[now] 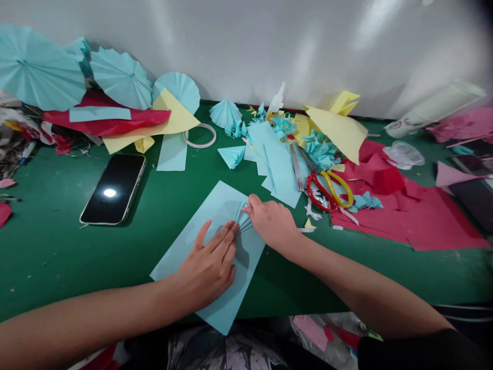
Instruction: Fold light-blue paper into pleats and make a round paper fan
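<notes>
A light blue paper sheet (181, 246) lies on the green table (57, 246), its near corner hanging over the front edge. My left hand (210, 267) lies flat on the sheet with fingers stretched out, pressing it down. My right hand (269, 221) is closed in a pinch on the pleated folds at the sheet's right edge. The folds fan out between the two hands.
A black phone (114, 188) lies left of the sheet. Red and yellow scissors (329, 190) and a metal ruler (297, 174) lie to the right among blue scraps. Red paper (416, 216) covers the right side. Blue paper umbrellas (38, 69) and a tape ring (200, 135) sit at the back.
</notes>
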`<state>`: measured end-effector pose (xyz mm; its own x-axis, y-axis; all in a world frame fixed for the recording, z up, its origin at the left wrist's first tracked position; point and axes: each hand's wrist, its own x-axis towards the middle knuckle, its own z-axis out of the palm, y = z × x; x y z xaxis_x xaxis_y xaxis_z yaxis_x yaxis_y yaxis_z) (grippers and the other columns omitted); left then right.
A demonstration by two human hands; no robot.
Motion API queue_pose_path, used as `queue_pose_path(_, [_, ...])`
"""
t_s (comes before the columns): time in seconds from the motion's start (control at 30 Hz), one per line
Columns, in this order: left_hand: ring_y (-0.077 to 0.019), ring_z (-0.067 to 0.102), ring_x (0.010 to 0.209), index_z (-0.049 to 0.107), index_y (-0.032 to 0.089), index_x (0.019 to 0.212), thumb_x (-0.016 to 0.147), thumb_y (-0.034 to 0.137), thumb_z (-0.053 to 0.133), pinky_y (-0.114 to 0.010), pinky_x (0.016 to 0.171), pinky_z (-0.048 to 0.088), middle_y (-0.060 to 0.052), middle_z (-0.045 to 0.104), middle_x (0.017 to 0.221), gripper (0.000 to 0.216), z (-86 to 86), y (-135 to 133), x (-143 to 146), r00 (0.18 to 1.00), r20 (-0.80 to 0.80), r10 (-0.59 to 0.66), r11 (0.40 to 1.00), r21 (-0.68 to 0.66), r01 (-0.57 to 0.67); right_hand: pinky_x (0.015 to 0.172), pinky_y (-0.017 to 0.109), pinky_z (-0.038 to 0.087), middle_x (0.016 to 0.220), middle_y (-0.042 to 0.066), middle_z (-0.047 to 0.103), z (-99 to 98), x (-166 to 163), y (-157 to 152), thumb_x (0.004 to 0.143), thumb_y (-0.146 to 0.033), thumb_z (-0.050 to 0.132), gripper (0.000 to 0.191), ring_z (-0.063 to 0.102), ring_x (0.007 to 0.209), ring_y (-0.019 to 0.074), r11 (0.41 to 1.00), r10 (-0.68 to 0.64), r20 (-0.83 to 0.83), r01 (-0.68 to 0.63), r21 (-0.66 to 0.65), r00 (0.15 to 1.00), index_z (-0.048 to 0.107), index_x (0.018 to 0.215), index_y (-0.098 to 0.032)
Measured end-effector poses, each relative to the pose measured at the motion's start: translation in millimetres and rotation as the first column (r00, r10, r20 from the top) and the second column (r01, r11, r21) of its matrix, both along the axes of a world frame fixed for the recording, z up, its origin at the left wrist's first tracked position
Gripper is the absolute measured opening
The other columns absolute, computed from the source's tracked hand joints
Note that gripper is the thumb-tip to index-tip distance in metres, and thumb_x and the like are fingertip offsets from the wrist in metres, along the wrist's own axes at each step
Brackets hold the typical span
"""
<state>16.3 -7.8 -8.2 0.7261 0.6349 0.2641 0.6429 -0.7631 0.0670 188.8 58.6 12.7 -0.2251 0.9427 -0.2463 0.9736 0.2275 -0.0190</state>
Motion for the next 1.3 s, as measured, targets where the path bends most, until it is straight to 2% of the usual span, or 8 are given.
queue_pose_path(0.3, [-0.0232, 0.038, 0.128, 0.053, 0.006, 0.115, 0.086, 0.021, 0.04, -0.052, 0.111, 0.004, -0.015, 0.05, 0.131, 0.035, -3.2, -1.0, -0.7, 1.0, -0.013, -0.008, 1.0, 0.023, 0.008, 0.046, 0.024, 0.019, 0.072, 0.006, 0.066, 4.5, 3.6, 4.8, 0.092, -0.035, 0.035, 0.02, 0.063, 0.067, 0.0219, 0.997, -0.023, -0.094, 0.016, -0.08, 0.995, 0.048, 0.088, -0.018])
queue_pose_path(0.53, [-0.0214, 0.035, 0.13, 0.053, 0.009, 0.113, 0.086, 0.016, 0.038, -0.051, 0.111, 0.003, -0.014, 0.051, 0.131, 0.032, -2.6, 0.6, -1.5, 0.999, -0.021, -0.028, 1.0, 0.002, 0.028, 0.047, 0.025, 0.019, 0.075, 0.006, 0.066, 5.5, 4.2, 5.2, 0.091, -0.036, 0.036, 0.021, 0.063, 0.069, 0.0225, 0.997, -0.014, -0.091, 0.007, -0.075, 0.996, 0.048, 0.09, -0.019])
queue_pose_path(0.77, [-0.0232, 0.036, 0.129, 0.056, 0.012, 0.099, 0.083, 0.012, 0.038, -0.054, 0.11, 0.001, -0.016, 0.049, 0.132, 0.025, 0.1, 1.6, -2.1, 0.997, -0.062, -0.052, 0.999, -0.011, 0.052, 0.047, 0.025, 0.023, 0.074, 0.006, 0.063, 14.4, 1.6, 2.6, 0.083, -0.055, 0.044, 0.037, 0.062, 0.07, 0.024, 0.993, -0.058, -0.08, 0.05, -0.107, 0.995, 0.048, 0.091, -0.019])
queue_pose_path(0.97, [-0.0227, 0.036, 0.129, 0.056, 0.014, 0.096, 0.083, 0.014, 0.04, -0.052, 0.11, 0.0, -0.015, 0.05, 0.131, 0.021, 0.3, 1.2, -1.9, 0.997, -0.065, -0.043, 0.999, -0.014, 0.042, 0.045, 0.023, 0.023, 0.066, 0.001, 0.058, 10.6, 12.6, 12.7, 0.078, -0.055, 0.051, 0.034, 0.056, 0.061, 0.0184, 0.991, -0.109, -0.12, 0.098, -0.092, 0.987, 0.047, 0.077, -0.021])
queue_pose_path(1.07, [-0.0226, 0.035, 0.13, 0.056, 0.014, 0.096, 0.083, 0.014, 0.04, -0.053, 0.11, -0.002, -0.015, 0.05, 0.13, 0.021, 0.0, 1.4, -1.9, 0.997, -0.062, -0.046, 0.999, -0.009, 0.046, 0.046, 0.023, 0.023, 0.062, -0.001, 0.054, 6.5, 20.8, 19.7, 0.074, -0.054, 0.056, 0.036, 0.051, 0.057, 0.015, 0.991, -0.128, -0.191, 0.116, -0.073, 0.973, 0.044, 0.068, -0.021])
queue_pose_path(1.17, [-0.0225, 0.034, 0.13, 0.056, 0.014, 0.095, 0.083, 0.014, 0.04, -0.053, 0.11, -0.001, -0.015, 0.05, 0.131, 0.02, -0.9, 1.9, -1.5, 0.998, -0.054, -0.044, 0.999, -0.013, 0.043, 0.048, 0.023, 0.025, 0.059, -0.003, 0.052, 5.4, 23.0, 22.6, 0.075, -0.048, 0.058, 0.034, 0.047, 0.055, 0.0117, 0.991, -0.106, -0.316, 0.076, -0.106, 0.943, 0.042, 0.064, -0.021])
queue_pose_path(1.23, [-0.0226, 0.034, 0.13, 0.056, 0.014, 0.094, 0.083, 0.013, 0.04, -0.054, 0.11, 0.0, -0.015, 0.05, 0.131, 0.019, -1.9, 1.9, -1.3, 0.998, -0.05, -0.045, 0.999, -0.016, 0.044, 0.05, 0.023, 0.026, 0.061, -0.003, 0.052, 6.2, 20.3, 21.1, 0.074, -0.048, 0.059, 0.032, 0.047, 0.055, 0.0111, 0.994, -0.099, -0.365, 0.071, -0.089, 0.926, 0.043, 0.067, -0.021])
queue_pose_path(1.3, [-0.0235, 0.034, 0.13, 0.055, 0.014, 0.095, 0.082, 0.013, 0.041, -0.055, 0.109, 0.002, -0.016, 0.05, 0.131, 0.019, -2.8, 1.3, -1.3, 0.998, -0.047, -0.04, 0.999, -0.013, 0.039, 0.05, 0.023, 0.026, 0.066, -0.002, 0.053, 6.6, 15.5, 17.3, 0.071, -0.054, 0.059, 0.037, 0.047, 0.057, 0.0121, 0.996, -0.081, -0.355, 0.084, -0.006, 0.931, 0.044, 0.074, -0.021])
